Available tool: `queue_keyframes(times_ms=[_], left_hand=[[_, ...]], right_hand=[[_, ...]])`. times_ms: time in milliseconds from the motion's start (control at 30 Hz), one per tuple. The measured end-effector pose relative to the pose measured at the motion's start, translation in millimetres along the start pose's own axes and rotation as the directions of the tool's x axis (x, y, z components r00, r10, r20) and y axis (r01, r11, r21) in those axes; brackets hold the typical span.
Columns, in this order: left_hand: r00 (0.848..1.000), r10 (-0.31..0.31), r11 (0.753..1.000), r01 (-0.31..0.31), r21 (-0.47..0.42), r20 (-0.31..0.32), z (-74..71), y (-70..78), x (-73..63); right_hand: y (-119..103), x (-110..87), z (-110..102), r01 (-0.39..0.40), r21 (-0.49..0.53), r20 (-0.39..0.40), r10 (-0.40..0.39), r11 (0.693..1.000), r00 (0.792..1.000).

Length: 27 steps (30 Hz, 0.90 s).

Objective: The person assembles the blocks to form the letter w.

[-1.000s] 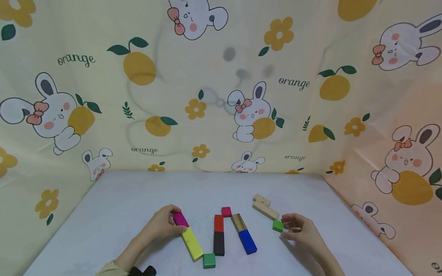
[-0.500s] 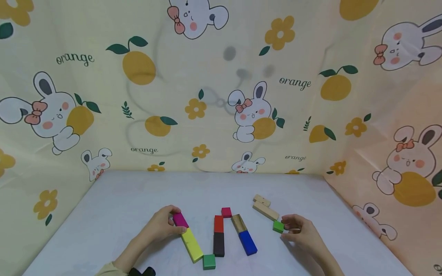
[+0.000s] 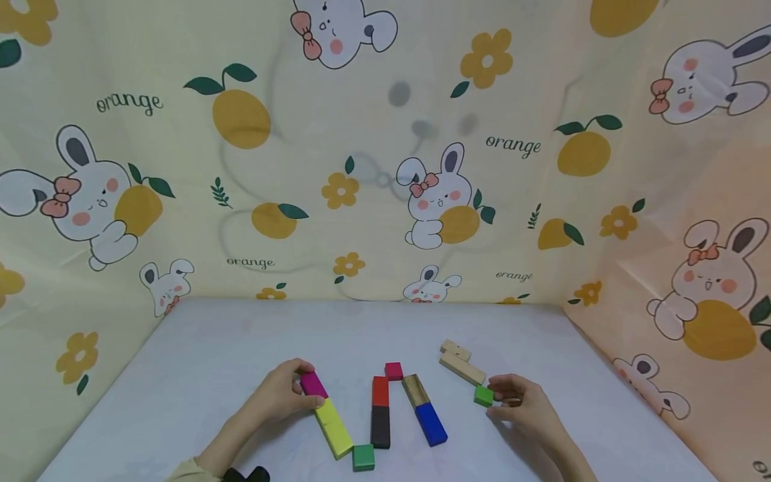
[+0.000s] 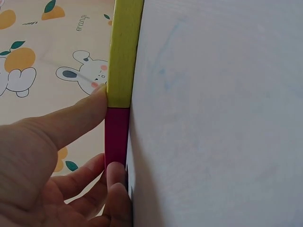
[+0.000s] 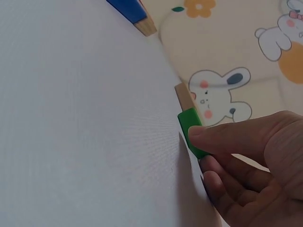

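Observation:
My left hand [image 3: 280,393] holds a magenta block [image 3: 314,384] at the left of the row. In the left wrist view its thumb lies against the yellow block [image 4: 122,56] by the seam, and its fingers curl about the magenta block's far end [image 4: 116,137]. Over on the right, my right hand [image 3: 530,405] pinches a light green block [image 3: 484,395] between thumb and fingertips. That block's corner meets the end of a long pale wooden block [image 3: 462,368]. In the right wrist view the thumb presses on the face of the green block [image 5: 190,124].
Between the hands lie a dark green block [image 3: 364,458], a black one [image 3: 381,427], a red one [image 3: 380,391], a crimson one [image 3: 393,371], a brown wooden one [image 3: 415,389] and a blue one [image 3: 431,424]. A shorter pale block [image 3: 455,349] lies behind. Patterned cloth [image 3: 373,227] encloses the white table [image 3: 271,321].

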State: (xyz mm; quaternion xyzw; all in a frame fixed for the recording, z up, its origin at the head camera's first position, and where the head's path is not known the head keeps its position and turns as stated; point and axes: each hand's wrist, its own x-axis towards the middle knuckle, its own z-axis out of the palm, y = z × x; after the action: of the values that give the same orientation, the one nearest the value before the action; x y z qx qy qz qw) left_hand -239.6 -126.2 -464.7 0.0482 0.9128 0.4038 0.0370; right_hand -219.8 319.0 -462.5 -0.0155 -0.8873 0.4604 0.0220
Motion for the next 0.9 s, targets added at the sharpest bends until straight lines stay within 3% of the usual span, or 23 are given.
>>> queue_keyframes(times_ms=[400, 667, 900], left_hand=[[1.0, 0.006, 1.0, -0.006, -0.004, -0.002, -0.3, -0.9, -0.9], [0.999, 0.033, 0.999, -0.033, -0.014, -0.004, 0.7, -3.0, -0.5], [0.999, 0.033, 0.999, -0.033, -0.025, -0.006, 0.8, -4.1, -0.6]], right_hand=[[1.2, 3.1, 4.8, 0.019, -0.026, -0.013, -0.019, 0.999, 1.0], [-2.6, 0.2, 7.6, -0.011, -0.02, -0.009, 0.011, 1.0, 1.0], [-6.9, -3.4, 8.1, 0.047, -0.035, 0.084, -0.044, 0.998, 0.995]])
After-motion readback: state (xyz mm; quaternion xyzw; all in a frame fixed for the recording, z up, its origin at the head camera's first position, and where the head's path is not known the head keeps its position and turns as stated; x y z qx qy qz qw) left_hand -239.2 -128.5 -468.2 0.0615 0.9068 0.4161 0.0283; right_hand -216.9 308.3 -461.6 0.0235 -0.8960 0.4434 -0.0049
